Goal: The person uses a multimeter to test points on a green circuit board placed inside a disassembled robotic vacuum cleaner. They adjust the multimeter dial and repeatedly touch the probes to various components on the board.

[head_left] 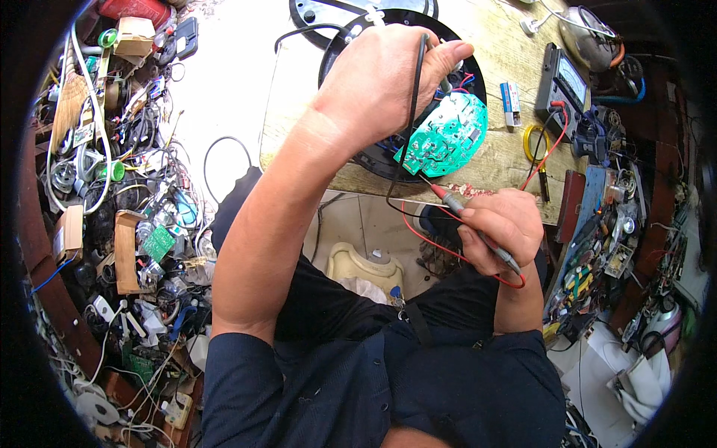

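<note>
My right hand [504, 228] is closed around a red and grey test probe [457, 203], whose tip meets the lower edge of a green circuit board [452, 134], though contact cannot be made out. My left hand [385, 82] is over a round black housing [366, 160], fingers curled and mostly hidden. A black test probe's lead [415, 93] comes out by its thumb and hangs down past the board; the probe's tip is out of sight. The board lies tilted at the housing's right side, with red and blue wires [467, 81] running behind it.
An analog multimeter [564, 86] stands at the right of the wooden table [299, 104], its leads plugged in. Near it lie a small blue and white box [510, 104] and a yellow coil [535, 142]. Electronic scrap [149, 246] heaps up at left; tools [582, 269] crowd the right.
</note>
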`<control>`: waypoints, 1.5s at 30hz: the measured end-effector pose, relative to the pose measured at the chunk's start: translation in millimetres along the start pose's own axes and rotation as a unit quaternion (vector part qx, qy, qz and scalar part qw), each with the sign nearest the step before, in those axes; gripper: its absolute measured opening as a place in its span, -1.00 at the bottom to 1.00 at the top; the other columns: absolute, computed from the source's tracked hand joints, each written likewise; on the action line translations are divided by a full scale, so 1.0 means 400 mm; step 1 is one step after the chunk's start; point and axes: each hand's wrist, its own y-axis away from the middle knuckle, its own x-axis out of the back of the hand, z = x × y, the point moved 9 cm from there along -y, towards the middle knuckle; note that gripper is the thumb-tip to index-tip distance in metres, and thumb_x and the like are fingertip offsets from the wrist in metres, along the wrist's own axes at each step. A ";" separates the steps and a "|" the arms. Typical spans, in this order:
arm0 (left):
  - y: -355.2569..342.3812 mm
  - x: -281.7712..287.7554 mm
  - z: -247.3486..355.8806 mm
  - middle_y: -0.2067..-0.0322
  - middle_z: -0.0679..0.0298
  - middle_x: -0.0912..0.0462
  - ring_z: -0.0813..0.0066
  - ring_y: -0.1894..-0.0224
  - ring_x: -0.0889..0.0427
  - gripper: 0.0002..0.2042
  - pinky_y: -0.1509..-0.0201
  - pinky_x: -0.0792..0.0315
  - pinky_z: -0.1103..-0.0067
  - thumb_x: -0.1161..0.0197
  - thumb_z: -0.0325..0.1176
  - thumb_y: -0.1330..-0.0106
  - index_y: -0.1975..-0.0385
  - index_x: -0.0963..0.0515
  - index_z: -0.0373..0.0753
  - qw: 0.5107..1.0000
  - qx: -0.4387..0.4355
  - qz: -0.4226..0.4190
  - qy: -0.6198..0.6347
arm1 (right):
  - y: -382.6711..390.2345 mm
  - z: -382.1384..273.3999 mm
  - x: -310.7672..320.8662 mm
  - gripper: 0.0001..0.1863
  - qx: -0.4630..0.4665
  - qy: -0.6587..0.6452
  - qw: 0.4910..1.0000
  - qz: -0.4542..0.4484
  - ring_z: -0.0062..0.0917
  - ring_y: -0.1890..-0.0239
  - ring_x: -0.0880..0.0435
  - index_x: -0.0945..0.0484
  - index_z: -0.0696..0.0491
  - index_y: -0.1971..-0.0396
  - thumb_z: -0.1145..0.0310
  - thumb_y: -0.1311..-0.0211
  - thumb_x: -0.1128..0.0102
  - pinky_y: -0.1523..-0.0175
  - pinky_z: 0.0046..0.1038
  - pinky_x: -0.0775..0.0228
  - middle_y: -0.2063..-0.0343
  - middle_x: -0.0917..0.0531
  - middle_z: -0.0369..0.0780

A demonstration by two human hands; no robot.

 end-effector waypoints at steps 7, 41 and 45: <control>-0.002 -0.001 0.002 0.74 0.20 -0.41 0.61 0.63 -0.33 -0.56 0.50 -0.33 0.46 -0.21 -0.05 -0.60 0.29 -0.72 -0.38 1.000 -0.005 0.003 -0.009 | -0.014 -0.003 -0.006 -0.70 0.004 0.002 1.000 -0.006 -0.43 0.58 -0.67 -0.67 0.11 0.25 0.58 0.06 -0.47 0.51 -0.43 -0.44 0.45 -0.73 -0.20; 0.006 -0.006 0.004 0.68 0.09 -0.52 0.33 0.67 -0.48 -0.68 0.49 -0.38 0.41 -0.25 -0.17 -0.59 0.23 -0.70 -0.36 0.997 0.051 0.001 0.050 | 0.003 0.011 -0.013 -0.71 0.014 0.015 1.000 -0.006 -0.47 0.59 -0.67 -0.70 0.09 0.26 0.54 0.06 -0.54 0.53 -0.45 -0.46 0.44 -0.74 -0.25; 0.008 -0.002 -0.006 0.62 0.02 -0.58 0.16 0.62 -0.57 -0.69 0.46 -0.43 0.36 -0.24 -0.18 -0.58 0.21 -0.70 -0.35 0.998 0.055 -0.014 0.031 | 0.000 0.010 -0.021 -0.71 0.013 0.015 1.000 -0.010 -0.46 0.60 -0.67 -0.70 0.10 0.26 0.53 0.06 -0.53 0.53 -0.44 -0.46 0.43 -0.74 -0.24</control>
